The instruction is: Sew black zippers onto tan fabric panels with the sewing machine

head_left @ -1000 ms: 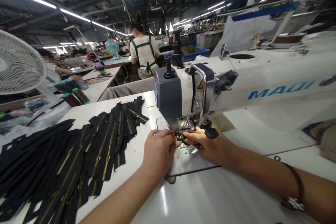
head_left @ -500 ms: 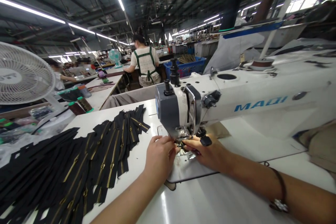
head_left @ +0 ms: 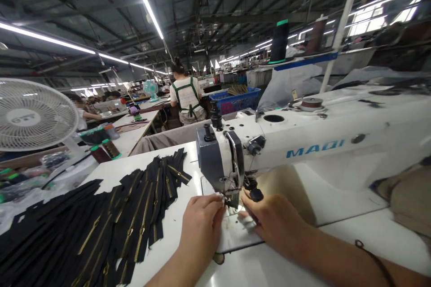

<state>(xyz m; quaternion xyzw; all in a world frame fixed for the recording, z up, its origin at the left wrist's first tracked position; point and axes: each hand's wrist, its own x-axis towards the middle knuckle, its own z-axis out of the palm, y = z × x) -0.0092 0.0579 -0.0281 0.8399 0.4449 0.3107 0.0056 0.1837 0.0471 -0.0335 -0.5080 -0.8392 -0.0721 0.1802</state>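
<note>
My left hand (head_left: 202, 222) is closed beside the needle area of a white sewing machine (head_left: 313, 141), thumb and fingers pinched together. A small whitish bit shows at its fingertips; what they hold is mostly hidden. On the other side of the presser foot (head_left: 232, 198), my right hand (head_left: 276, 219) is closed with its fingers bent towards the needle. A beige piece of fabric (head_left: 292, 188) rises just behind this hand, under the machine arm, and seems held by it. The fingertips and the fabric's near edge are partly hidden.
Black zippers (head_left: 134, 215) with brass teeth lie spread on the table at left. A white fan (head_left: 33, 116) and thread spools (head_left: 109, 148) stand beyond them. More beige fabric (head_left: 407, 202) lies at right. Farther back, a person (head_left: 188, 94) works near a blue basket (head_left: 235, 98).
The beige fabric shows larger and higher behind my right hand. My left fingers have drawn slightly away from the needle. The view has tilted up and shifted to the right.
</note>
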